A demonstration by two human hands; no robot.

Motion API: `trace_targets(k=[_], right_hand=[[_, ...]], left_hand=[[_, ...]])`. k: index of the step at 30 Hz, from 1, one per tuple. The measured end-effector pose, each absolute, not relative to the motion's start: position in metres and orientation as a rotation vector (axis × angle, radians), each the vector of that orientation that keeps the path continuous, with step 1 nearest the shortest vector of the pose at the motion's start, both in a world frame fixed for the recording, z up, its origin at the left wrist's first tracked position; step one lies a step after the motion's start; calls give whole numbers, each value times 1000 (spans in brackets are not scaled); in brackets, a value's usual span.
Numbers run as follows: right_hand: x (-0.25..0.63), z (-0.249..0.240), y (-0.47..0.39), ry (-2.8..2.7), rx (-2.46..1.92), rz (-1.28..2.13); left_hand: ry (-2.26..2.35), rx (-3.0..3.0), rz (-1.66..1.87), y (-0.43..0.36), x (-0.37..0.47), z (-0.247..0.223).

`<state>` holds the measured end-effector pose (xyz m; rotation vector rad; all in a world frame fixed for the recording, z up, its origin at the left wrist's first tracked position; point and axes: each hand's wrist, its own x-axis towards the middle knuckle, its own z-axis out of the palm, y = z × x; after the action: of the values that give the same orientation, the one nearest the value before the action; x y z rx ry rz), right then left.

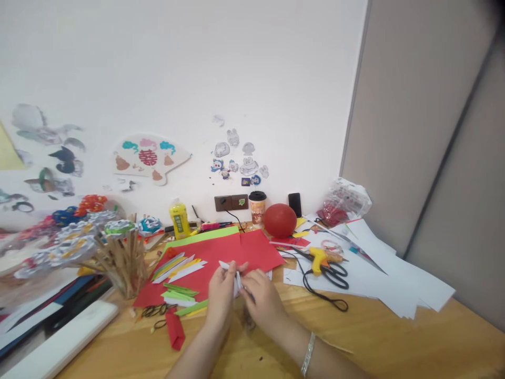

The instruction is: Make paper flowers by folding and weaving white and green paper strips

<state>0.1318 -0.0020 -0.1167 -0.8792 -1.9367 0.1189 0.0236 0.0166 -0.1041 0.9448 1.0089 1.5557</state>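
A small folded piece of white paper (237,282) is pinched between my two hands over the near edge of the red paper sheets (252,251). My left hand (221,288) grips it from the left, thumb and fingers closed on it. From the right, my right hand (263,295) presses its fingertips on the same piece. Left of my hands lie folded strips in white and yellow (183,267) and several green strips (179,291). A folded red paper piece (174,329) rests on the wooden table nearer to me.
On the right are a yellow glue gun (317,260), black-handled scissors (334,276) and white paper sheets (386,281). Behind stand a red balloon (280,220), a paper cup (258,209) and a yellow bottle (180,219). Wooden sticks (118,258) fill a container at left.
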Motion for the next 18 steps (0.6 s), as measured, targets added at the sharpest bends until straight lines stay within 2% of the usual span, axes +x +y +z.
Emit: trace_targets(k=[4, 6, 11, 18], right_hand=[[154, -110, 15, -1570, -997, 250], [165, -110, 25, -1399, -1049, 450], [166, -120, 36, -1454, -916, 923], [158, -121, 31, -1468, -863, 962]], left_hand=[[913, 866, 1506, 16, 25, -100], [885, 817, 1485, 16, 26, -100], [800, 764, 1436, 17, 28, -104], [913, 974, 1237, 17, 29, -102]])
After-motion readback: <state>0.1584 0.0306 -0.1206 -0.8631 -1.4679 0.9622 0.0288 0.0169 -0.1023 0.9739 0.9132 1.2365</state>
